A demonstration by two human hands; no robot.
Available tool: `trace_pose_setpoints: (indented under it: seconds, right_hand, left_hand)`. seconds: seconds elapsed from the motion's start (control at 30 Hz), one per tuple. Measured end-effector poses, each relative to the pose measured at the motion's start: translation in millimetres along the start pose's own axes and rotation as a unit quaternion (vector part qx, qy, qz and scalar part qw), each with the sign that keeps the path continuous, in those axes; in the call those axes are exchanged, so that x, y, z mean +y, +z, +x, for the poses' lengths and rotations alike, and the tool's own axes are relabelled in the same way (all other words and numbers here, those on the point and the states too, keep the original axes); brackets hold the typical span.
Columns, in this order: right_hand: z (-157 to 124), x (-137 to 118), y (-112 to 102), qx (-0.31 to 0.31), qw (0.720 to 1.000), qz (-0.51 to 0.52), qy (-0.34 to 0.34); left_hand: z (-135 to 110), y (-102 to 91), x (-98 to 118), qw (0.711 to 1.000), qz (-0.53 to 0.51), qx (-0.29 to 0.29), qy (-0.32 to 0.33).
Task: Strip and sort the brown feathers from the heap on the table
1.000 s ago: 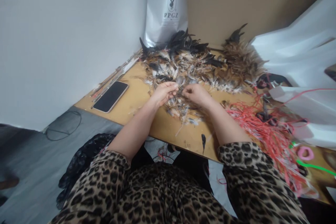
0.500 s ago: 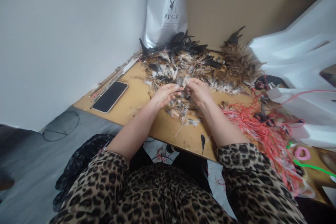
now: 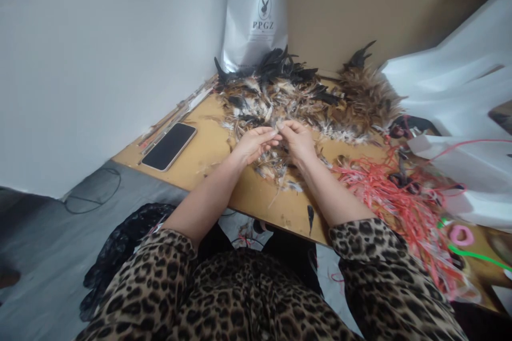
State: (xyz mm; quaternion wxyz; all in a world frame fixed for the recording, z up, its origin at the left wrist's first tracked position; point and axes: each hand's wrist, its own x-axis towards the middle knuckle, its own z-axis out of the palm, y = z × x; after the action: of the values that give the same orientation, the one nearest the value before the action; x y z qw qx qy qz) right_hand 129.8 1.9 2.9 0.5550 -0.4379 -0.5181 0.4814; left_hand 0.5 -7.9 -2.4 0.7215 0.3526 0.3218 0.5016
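My left hand (image 3: 256,145) and my right hand (image 3: 296,141) meet fingertip to fingertip above the table. Each is closed in a pinch on what looks like a small pale feather, mostly hidden by the fingers. Behind and around them spreads a heap of feathers (image 3: 276,93), brown, white and black. Under my wrists lies a smaller scatter of loose feathers (image 3: 276,168). One dark feather (image 3: 310,218) rests alone near the table's front edge.
A phone (image 3: 170,146) lies on the wooden table (image 3: 216,170) at left. A silver bag (image 3: 254,10) stands at the back. To the right are a bushy brown feather bundle (image 3: 370,96), tangled red strings (image 3: 396,197), white bags (image 3: 448,74) and a pink ring (image 3: 461,235).
My right hand has shifted slightly left, and its fingertips have come closer to my left hand's. The left hand has barely moved.
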Motion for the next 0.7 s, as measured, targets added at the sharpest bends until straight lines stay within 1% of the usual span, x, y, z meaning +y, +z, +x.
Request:
trace_pose_setpoints:
  seconds: [0.17, 0.27, 0.33, 0.4, 0.5, 0.6, 0.63, 0.7]
  right_hand:
    - [-1.9, -0.2, -0.1, -0.010, 1.000, -0.001, -0.006]
    - [-3.8, -0.6, 1.3, -0.012, 1.000, -0.021, -0.007]
    - [-3.5, -2.7, 0.5, -0.019, 0.999, -0.032, -0.004]
    - [-0.1, -7.4, -4.4, -0.016, 0.999, -0.045, -0.006]
    - [12.2, -17.8, -22.3, 0.033, 0.995, -0.092, -0.024]
    - [30.5, -25.3, -47.2, 0.081, 0.980, -0.174, -0.051]
    - [36.7, -25.9, -54.9, 0.083, 0.972, -0.211, -0.059]
    - [47.9, -24.5, -66.5, 0.063, 0.951, -0.293, -0.071]
  left_hand:
    - [-0.8, -1.0, 0.5, 1.000, 0.020, -0.005, -0.002]
    - [-0.8, -1.4, 0.3, 1.000, 0.029, -0.001, -0.002]
    - [-0.1, -1.3, 0.1, 0.999, 0.037, 0.009, 0.005]
    - [1.3, -1.5, 0.0, 0.999, 0.038, 0.034, 0.018]
    - [4.3, -2.6, 0.4, 0.995, 0.025, 0.085, 0.043]
    - [6.5, -4.4, 1.3, 0.991, 0.008, 0.116, 0.062]
    - [7.0, -4.8, 1.6, 0.991, 0.004, 0.120, 0.064]
    - [7.3, -5.3, 1.8, 0.990, -0.001, 0.123, 0.063]
